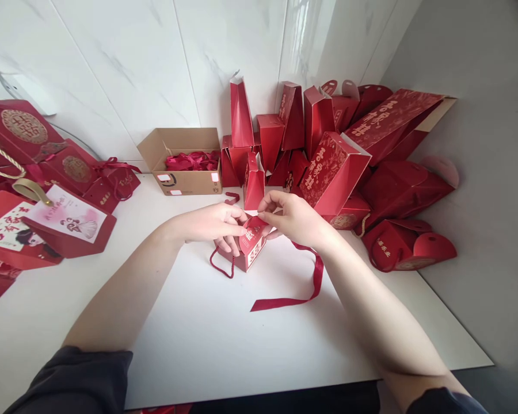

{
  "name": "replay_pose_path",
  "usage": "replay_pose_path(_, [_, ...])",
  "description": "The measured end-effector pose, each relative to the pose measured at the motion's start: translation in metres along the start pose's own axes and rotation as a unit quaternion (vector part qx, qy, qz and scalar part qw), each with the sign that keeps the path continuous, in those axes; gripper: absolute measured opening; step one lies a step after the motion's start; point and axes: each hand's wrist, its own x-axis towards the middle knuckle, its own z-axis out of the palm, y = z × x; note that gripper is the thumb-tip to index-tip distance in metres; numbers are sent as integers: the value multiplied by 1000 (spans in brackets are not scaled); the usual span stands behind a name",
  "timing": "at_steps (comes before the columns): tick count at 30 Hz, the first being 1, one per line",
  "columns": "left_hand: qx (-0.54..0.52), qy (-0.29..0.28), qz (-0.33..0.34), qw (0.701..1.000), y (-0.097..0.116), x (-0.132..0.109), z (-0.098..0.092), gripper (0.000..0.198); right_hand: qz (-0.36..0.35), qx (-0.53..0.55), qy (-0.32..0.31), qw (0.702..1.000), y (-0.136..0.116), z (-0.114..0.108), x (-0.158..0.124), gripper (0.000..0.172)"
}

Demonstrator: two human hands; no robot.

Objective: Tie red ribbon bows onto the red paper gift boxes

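Observation:
A small red gift box [249, 252] with a cord handle [221, 266] stands on the white table [207, 333] at the centre. My left hand [216, 223] is closed over its top left side, fingers curled against the box. My right hand [291, 217] pinches the box's top flap, and a red ribbon [302, 287] trails from under that hand down onto the table. Both hands meet above the box.
A heap of red gift boxes and bags [336, 167] fills the back right corner. An open cardboard box [183, 158] holds red ribbons. More red bags and cards [47, 201] lie at the left. The table's right edge [457, 322] borders a grey floor.

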Motion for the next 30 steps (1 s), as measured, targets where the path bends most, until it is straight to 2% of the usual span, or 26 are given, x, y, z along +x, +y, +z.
replay_pose_path(10, [2, -2, 7, 1000, 0, -6, -6, 49, -39, -155, 35, 987, -4, 5, -5, 3])
replay_pose_path(14, [2, -2, 5, 1000, 0, -6, -6, 50, -42, -163, 23, 985, -9, 5, -9, 4])
replay_pose_path(22, [-6, -7, 4, 1000, 1, -6, -5, 50, -28, -216, 45, 975, -7, 4, -10, 5])
replay_pose_path(30, [2, -11, 2, 1000, 2, -6, -5, 42, -17, -243, 47, 969, -9, 2, -9, 6])
